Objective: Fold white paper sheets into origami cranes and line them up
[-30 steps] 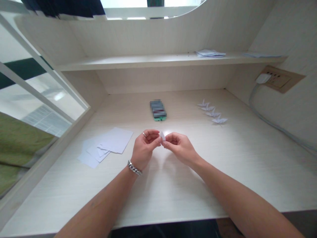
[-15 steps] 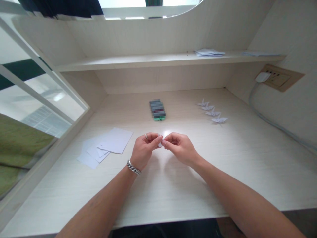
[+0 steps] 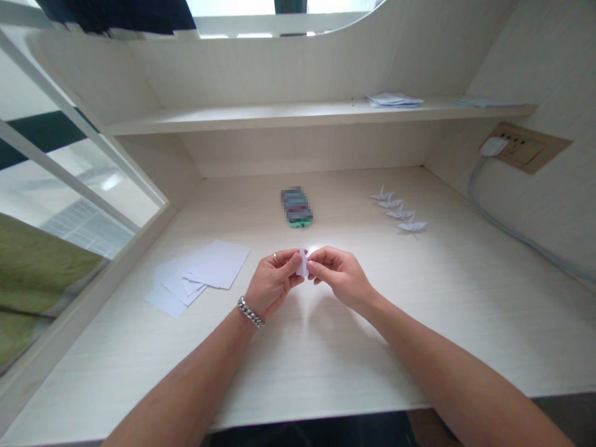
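A small piece of folded white paper [image 3: 302, 264] stands between my two hands, just above the desk. My left hand [image 3: 274, 278] pinches it between thumb and fingers; a ring and a chain bracelet are on that side. The thumb and index finger of my right hand [image 3: 339, 275] are closed at the paper's right edge. Several folded paper cranes [image 3: 413, 226] sit in a slanting row beyond my right hand. To the left of my left hand lie loose white paper sheets [image 3: 218, 263], overlapping one another.
A dark, blurred-out object with a green end [image 3: 297, 208] lies on the desk [image 3: 354, 372] beyond my hands. Papers [image 3: 393, 99] rest on the shelf above. At right, a cable [image 3: 512, 237] runs from a wall socket [image 3: 526, 148]. A window frame borders the left side.
More of the folded paper now shows, upright between the hands. My right fingertips have shifted slightly along its edge, and my left fingers have turned a little.
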The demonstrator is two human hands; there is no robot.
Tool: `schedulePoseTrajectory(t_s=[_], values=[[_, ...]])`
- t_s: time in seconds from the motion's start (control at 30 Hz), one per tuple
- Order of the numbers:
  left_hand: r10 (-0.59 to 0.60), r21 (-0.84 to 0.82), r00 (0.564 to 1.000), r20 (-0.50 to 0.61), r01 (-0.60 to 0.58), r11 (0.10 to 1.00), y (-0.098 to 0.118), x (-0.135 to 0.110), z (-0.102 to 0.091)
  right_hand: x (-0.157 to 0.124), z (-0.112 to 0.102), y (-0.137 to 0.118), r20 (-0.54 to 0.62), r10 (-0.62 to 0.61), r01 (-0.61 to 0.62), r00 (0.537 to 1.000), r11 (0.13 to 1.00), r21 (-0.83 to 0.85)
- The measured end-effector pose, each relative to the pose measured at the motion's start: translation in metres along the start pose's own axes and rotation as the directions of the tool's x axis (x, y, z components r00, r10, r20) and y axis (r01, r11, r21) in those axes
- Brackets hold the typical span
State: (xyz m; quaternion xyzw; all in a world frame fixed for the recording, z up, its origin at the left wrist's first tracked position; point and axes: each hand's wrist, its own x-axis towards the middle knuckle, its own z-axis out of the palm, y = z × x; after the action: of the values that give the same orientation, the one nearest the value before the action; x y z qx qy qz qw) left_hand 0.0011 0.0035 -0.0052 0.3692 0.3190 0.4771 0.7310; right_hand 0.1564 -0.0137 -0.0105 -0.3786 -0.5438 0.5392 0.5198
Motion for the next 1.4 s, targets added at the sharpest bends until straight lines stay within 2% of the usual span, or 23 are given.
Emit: schedulePoseTrajectory(t_s=[0.13, 0.23, 0.5, 0.7, 0.97, 1.2, 1.3, 1.4], values=[[-0.012, 0.046, 0.999, -0.031, 0.013, 0.999, -0.001, 0.0, -0.001, -0.002, 0.001, 0.0, -0.109, -0.099, 0.089, 0.989, 0.992, -0.094], [-0.015, 0.086, 0.999, -0.044, 0.018, 0.996, -0.002, 0.0, -0.002, -0.003, 0.001, 0.0, -0.155, -0.13, 0.113, 0.979, 0.987, -0.113], [-0.036, 0.146, 0.998, -0.057, 0.044, 0.988, 0.003, -0.001, 0.0, -0.002, -0.001, 0.0, -0.143, -0.138, 0.117, 0.98, 0.983, -0.144], [-0.041, 0.221, 0.998, -0.053, 0.052, 0.974, 0.005, -0.001, -0.001, -0.002, -0.005, 0.0, -0.134, -0.165, 0.13, 0.977, 0.963, -0.236], [-0.044, 0.347, 0.997, -0.065, 0.063, 0.936, 0.006, 0.0, -0.009, -0.003, -0.007, -0.005, -0.07, -0.163, 0.129, 0.984, 0.928, -0.351], [-0.092, 0.395, 0.995, -0.041, 0.1, 0.913, 0.008, 0.0, -0.011, -0.003, -0.013, -0.01, 0.055, -0.131, 0.141, 0.99, 0.88, -0.453], [-0.107, 0.423, 0.994, -0.019, 0.105, 0.9, 0.008, 0.0, -0.011, -0.003, -0.015, -0.011, 0.109, -0.169, 0.201, 0.98, 0.841, -0.503], [-0.1, 0.455, 0.995, -0.005, 0.091, 0.886, 0.008, 0.0, -0.011, -0.005, -0.016, -0.012, 0.172, -0.25, 0.303, 0.953, 0.755, -0.582]])
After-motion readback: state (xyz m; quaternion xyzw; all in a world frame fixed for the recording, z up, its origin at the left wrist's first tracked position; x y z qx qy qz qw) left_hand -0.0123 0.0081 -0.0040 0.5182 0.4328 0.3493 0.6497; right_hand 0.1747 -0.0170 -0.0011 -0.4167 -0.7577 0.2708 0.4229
